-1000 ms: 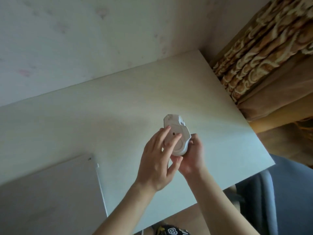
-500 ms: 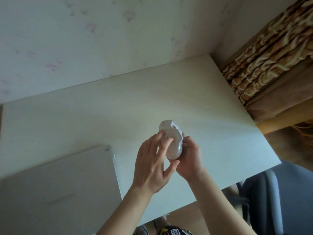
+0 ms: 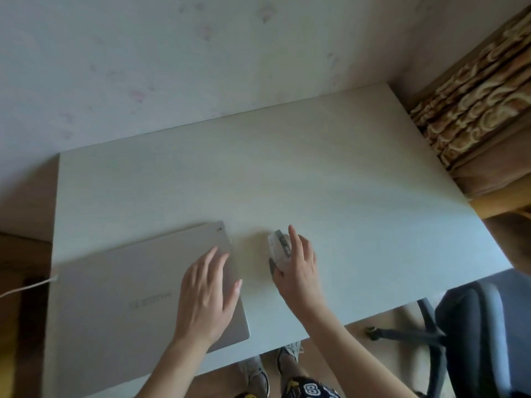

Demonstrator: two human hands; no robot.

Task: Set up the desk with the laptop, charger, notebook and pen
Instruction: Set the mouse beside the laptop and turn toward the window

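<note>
A closed silver laptop [image 3: 120, 297] lies at the front left of the pale desk [image 3: 316, 173]. A white charger cable [image 3: 26, 287] runs off its left edge. My left hand [image 3: 205, 294] hovers over the laptop's right part with the fingers spread. A white computer mouse [image 3: 278, 248] sits upright on the desk just right of the laptop. My right hand [image 3: 297, 268] rests on the mouse and grips its right side, thumb at its near end. No notebook or pen is in view.
A wall stands behind the desk. Patterned brown curtains [image 3: 474, 110] hang to the right. A dark office chair [image 3: 485, 334] stands at the desk's front right corner. My shoes [image 3: 258, 374] show below the front edge.
Both hands held the mouse in the air, bottom side up. Now it sits on the desk under my right hand, and my left hand has let go and moved left over the laptop.
</note>
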